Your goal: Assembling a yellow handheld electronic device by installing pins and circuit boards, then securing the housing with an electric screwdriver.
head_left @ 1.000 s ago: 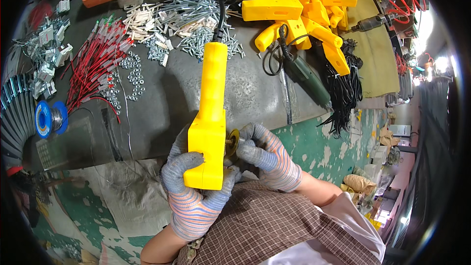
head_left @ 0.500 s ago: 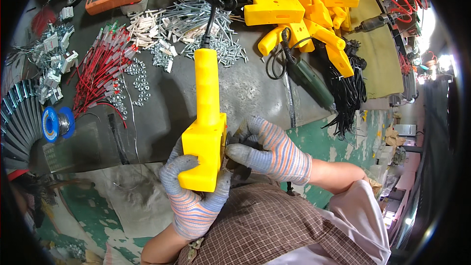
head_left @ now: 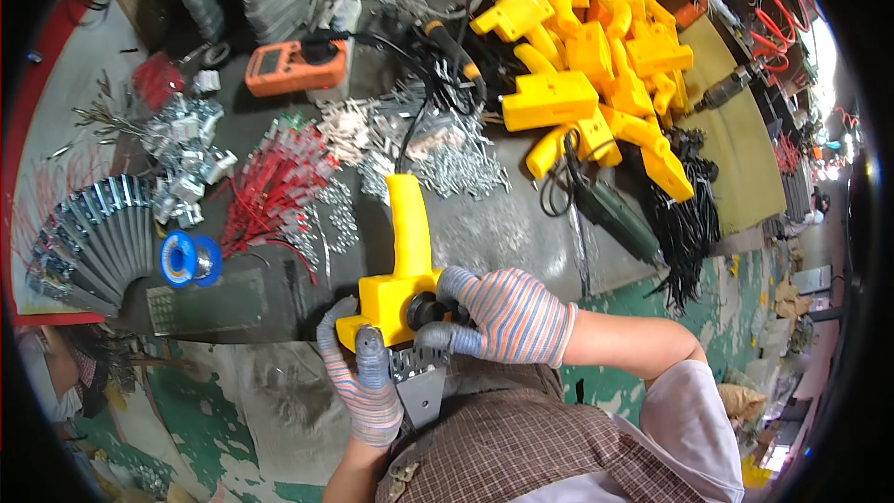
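A yellow plastic tool housing [head_left: 386, 298] with a long upright handle [head_left: 408, 228] is held in front of my body, and a black cord runs from the handle's top. My left hand [head_left: 368, 387], in a striped knit glove with dark fingertips, grips the housing's lower left. On the housing's right side sits a round black knob [head_left: 426, 310]. The gloved thumb and fingers of my right hand [head_left: 512, 317] close around this knob. Below the housing a grey metal bracket [head_left: 424, 391] with holes sticks out toward me.
Yellow housings [head_left: 559, 98] are piled at the back right, beside a green power tool [head_left: 615, 219] and black cords [head_left: 684, 224]. Left of centre lie red wires [head_left: 275, 186], nuts [head_left: 340, 214], screws [head_left: 456, 163], a blue solder spool [head_left: 177, 258] and an orange meter [head_left: 296, 67].
The view has shifted, so the bench lies lower and farther right. The housing has turned, bringing its knob side and the metal bracket into sight. Both hands stay on the assembly.
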The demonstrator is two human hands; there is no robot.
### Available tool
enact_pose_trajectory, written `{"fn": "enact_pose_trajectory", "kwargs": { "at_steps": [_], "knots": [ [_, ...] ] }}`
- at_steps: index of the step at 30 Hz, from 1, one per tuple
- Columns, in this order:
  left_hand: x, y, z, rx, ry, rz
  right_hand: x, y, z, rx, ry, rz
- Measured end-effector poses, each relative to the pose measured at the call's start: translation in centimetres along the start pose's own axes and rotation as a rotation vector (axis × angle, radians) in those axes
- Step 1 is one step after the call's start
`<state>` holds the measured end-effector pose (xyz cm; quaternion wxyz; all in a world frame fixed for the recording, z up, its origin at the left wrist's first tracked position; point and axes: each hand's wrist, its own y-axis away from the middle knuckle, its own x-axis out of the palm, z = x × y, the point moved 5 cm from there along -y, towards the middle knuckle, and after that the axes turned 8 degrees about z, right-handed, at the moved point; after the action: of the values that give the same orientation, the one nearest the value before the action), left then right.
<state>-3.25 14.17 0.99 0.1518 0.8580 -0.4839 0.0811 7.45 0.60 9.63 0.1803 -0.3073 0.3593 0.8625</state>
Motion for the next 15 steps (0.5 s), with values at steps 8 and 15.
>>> {"fn": "enact_pose_trajectory", "kwargs": {
  "at_steps": [8,15],
  "knots": [
    [-1.7,-1.2,2.2,-0.14,0.226,-0.018,-14.0,-12.8,4.9,-0.384,0.499,-0.749],
    [-1.5,-1.4,-0.3,-0.087,-0.049,-0.046,-18.6,-23.0,4.3,-0.057,0.756,-0.552]
  ]
}}
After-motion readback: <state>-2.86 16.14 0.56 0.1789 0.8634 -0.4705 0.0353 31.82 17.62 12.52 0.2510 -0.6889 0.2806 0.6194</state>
